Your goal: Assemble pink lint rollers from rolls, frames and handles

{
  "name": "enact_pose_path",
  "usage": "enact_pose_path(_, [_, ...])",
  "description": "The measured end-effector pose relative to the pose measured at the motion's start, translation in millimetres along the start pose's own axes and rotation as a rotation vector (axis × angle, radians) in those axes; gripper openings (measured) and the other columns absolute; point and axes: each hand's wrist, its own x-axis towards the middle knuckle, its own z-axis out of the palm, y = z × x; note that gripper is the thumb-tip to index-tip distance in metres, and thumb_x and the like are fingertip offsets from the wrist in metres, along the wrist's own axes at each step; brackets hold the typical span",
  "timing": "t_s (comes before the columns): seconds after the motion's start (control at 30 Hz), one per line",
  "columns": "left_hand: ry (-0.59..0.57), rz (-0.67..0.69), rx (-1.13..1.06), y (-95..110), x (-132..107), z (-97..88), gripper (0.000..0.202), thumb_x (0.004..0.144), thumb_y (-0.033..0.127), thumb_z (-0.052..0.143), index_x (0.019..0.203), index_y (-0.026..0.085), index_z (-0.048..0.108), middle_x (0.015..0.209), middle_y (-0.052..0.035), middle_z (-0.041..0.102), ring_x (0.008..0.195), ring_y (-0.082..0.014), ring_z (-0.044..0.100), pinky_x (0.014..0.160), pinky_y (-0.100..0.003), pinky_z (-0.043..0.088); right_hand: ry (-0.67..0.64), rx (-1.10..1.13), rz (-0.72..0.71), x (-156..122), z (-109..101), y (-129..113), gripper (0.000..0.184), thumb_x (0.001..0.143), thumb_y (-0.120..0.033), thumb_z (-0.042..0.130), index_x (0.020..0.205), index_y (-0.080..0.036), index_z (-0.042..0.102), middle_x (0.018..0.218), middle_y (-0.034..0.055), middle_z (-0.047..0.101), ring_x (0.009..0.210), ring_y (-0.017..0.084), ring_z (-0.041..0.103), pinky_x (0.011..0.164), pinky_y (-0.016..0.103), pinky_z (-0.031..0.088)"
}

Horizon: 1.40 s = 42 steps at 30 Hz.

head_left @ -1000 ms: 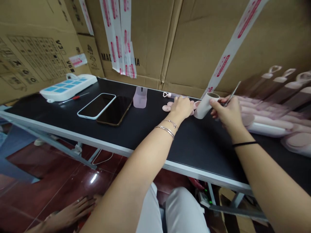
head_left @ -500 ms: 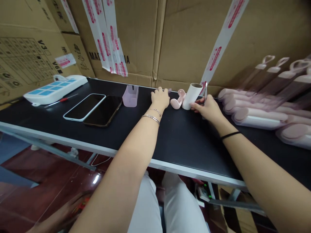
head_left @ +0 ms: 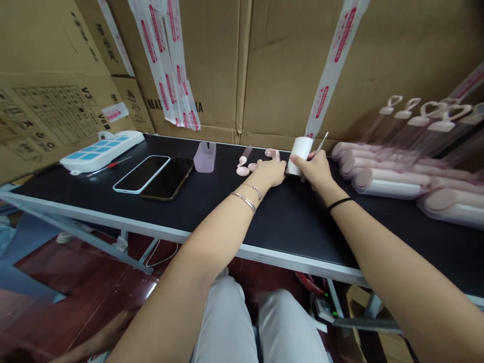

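A white tube (head_left: 300, 154) is in my right hand (head_left: 316, 169), its thumb pressed against the side. From the same hand a thin metal tool (head_left: 322, 142) sticks up. My left hand (head_left: 271, 172) is closed beside the lower end of the tube, fingertips partly hidden; I cannot make out what they hold. Just behind it stands a pink curved piece (head_left: 273, 154). Left of that hand lie a small translucent purple tube with a pink loop (head_left: 245, 156) and a round pink cap (head_left: 242, 171). Another pink part (head_left: 252, 167) is partly covered by the hand.
A purple bin (head_left: 204, 158), two phones (head_left: 168, 179), a screwdriver (head_left: 112, 165) and a white power strip (head_left: 101, 152) occupy the left side. Several pink cylinders with looped tops (head_left: 391, 174) lie at right. Cardboard (head_left: 280, 70) walls the back; the table's front edge (head_left: 280, 254) is near my knees.
My left hand has moved right to the tube's lower end, uncovering the small purple tube and pink cap. The white tube has tipped, so its upper opening no longer faces me. The view has shifted slightly.
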Motion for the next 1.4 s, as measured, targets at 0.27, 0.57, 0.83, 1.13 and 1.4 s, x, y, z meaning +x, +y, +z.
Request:
enact_pose_path(0.27, [0.146,-0.39,0.008,-46,-30,-48.2,0.084,0.08,0.059,0.054,0.149,0.029,0.017,0.157,-0.0146,0.016,0.142,-0.0442,0.005,0.103,-0.073,0.013,-0.116,-0.042,0.1,7,-10,8,0.041,0.069,-0.05,0.066,0.079,-0.024,0.036,0.071,0.0001,0.05,0.067,0.019,0.056,0.06,0.036,0.049])
enact_pose_path(0.57, [-0.16,-0.537,0.026,-101,-47,-56.8,0.086,0.066,0.061,0.069,0.14,0.026,0.042,0.142,-0.0137,0.046,0.129,-0.0407,0.041,0.101,-0.052,0.039,-0.22,-0.051,-0.076,-8,-3,-2,0.041,0.066,-0.04,0.069,0.082,-0.024,0.036,0.075,0.0,0.05,0.061,0.017,0.055,0.056,0.035,0.049])
enact_pose_path(0.83, [-0.053,-0.268,-0.029,-98,-27,-31.9,0.102,0.065,0.067,0.063,0.149,0.034,0.016,0.159,-0.0099,0.0,0.144,-0.0393,-0.002,0.111,-0.057,0.017,-0.217,-0.168,-0.245,-2,32,-28,0.02,0.075,-0.02,0.055,0.079,-0.024,0.035,0.081,0.0067,0.055,0.078,0.024,0.056,0.081,0.042,0.045])
enact_pose_path(1.13, [-0.077,-0.321,-0.029,-112,-18,-27.5,0.062,0.072,0.053,0.064,0.131,0.039,0.049,0.154,-0.0067,0.027,0.142,-0.0409,0.013,0.101,-0.073,0.017,-0.359,-0.086,-0.29,24,86,-49,0.012,0.08,-0.023,0.049,0.081,-0.023,0.038,0.086,0.0072,0.057,0.083,0.022,0.055,0.086,0.042,0.044])
enact_pose_path(1.4, [0.037,-0.492,0.056,-119,-26,-31.6,0.068,0.079,0.046,0.058,0.141,0.03,0.037,0.159,-0.0099,0.003,0.143,-0.0405,-0.007,0.102,-0.075,0.002,-0.433,0.041,-0.174,32,75,-69,0.008,0.09,-0.029,0.039,0.085,-0.022,0.037,0.083,0.0054,0.053,0.071,0.018,0.058,0.067,0.036,0.05])
